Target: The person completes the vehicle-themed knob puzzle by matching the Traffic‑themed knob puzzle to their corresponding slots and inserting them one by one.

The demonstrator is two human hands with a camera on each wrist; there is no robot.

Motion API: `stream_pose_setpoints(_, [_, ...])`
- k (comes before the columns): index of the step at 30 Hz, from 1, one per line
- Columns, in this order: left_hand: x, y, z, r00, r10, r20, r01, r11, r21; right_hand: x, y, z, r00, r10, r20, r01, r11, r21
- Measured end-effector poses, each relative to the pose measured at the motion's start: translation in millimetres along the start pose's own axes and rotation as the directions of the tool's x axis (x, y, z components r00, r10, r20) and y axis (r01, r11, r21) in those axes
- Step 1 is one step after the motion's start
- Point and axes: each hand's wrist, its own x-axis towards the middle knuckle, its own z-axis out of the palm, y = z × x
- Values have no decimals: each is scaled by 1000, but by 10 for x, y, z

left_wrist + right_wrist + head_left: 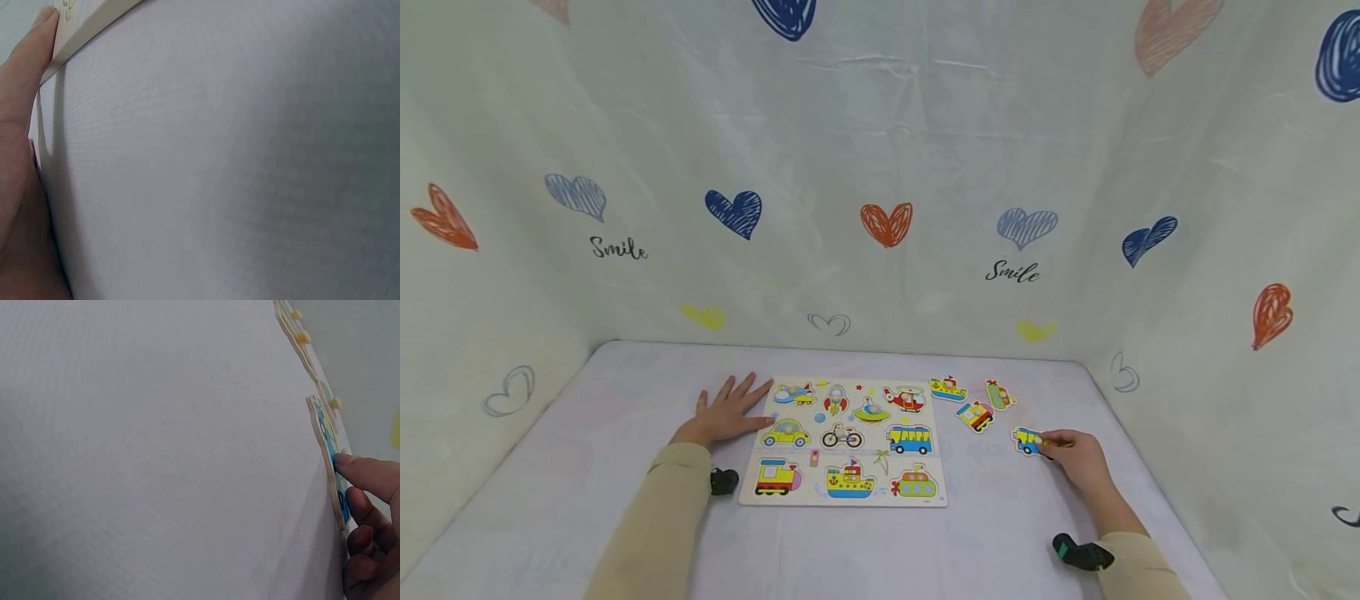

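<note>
A flat puzzle board printed with vehicles lies on the table. My left hand rests flat at its left side with fingers spread. Its thumb touches the board's edge in the left wrist view. To the right of the board, my right hand pinches a blue and yellow bus puzzle piece between thumb and fingertips. The right wrist view shows this bus piece edge-on close to the cloth, its right part covered by the fingers.
Between board and right hand lie loose pieces: a ship, a train and a submarine. Wooden knobs stick up from the loose pieces. White cloth covers the table; a heart-printed curtain closes off the back and sides.
</note>
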Motion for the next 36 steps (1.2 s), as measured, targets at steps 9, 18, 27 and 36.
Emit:
stream_pose_setpoints(9, [-4,-6,-1,1000,7,-4,-7,1000,5,-13,-1,-27,999,-42,22,42,999,-7])
stream_pose_setpoints(18, [2,-8,15,1000,10,-7,-10,1000,3,-16,18,-23,993,-102,67,104,994,-35])
stream_pose_setpoints(27, [2,-4,8,1000,4,-2,-4,1000,-1,-24,-11,5,992,-106,72,109,993,-42])
stream_pose_setpoints(36, [4,-7,2,1000,10,-2,-10,1000,7,-29,-56,59,987,-136,86,141,989,-47])
